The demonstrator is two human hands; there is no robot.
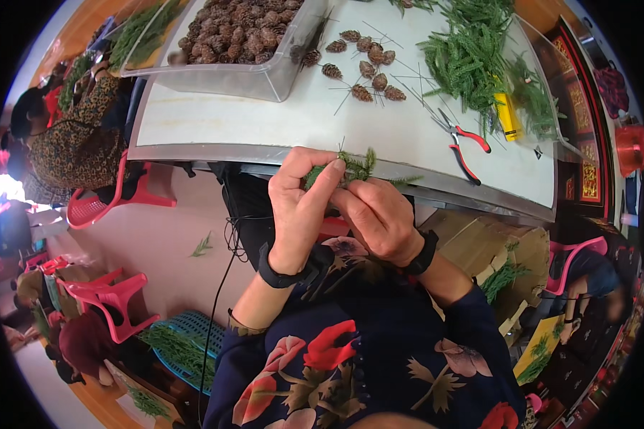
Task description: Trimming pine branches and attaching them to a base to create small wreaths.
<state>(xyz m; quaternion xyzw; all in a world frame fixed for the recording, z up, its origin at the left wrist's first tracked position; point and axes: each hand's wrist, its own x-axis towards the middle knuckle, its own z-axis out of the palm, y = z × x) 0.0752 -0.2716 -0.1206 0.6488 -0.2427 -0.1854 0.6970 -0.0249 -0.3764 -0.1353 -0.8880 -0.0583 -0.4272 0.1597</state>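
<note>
Just over the table's near edge, a green conifer sprig (360, 166) is pinched in my two hands. My left hand (298, 193) is closed with thumb and forefinger together at its top, where a thin wire end sticks up. From the other side, my right hand (381, 218) grips its lower part with curled fingers; what lies between those fingers is mostly hidden. Beyond my hands, several small brown pine cones (367, 69) with thin wires attached lie on the white table (229, 132). Red-handled pliers (463, 146) rest to the right with jaws apart.
A clear plastic bin (265, 82) full of pine cones stands far left. Green sprigs (465, 53) are heaped at the far right, beside a yellow tube-like object (506, 114). A cardboard box (472, 247) is below the table at right. A black cable (225, 279) hangs left; a pink chair (147, 191) and other people are nearby.
</note>
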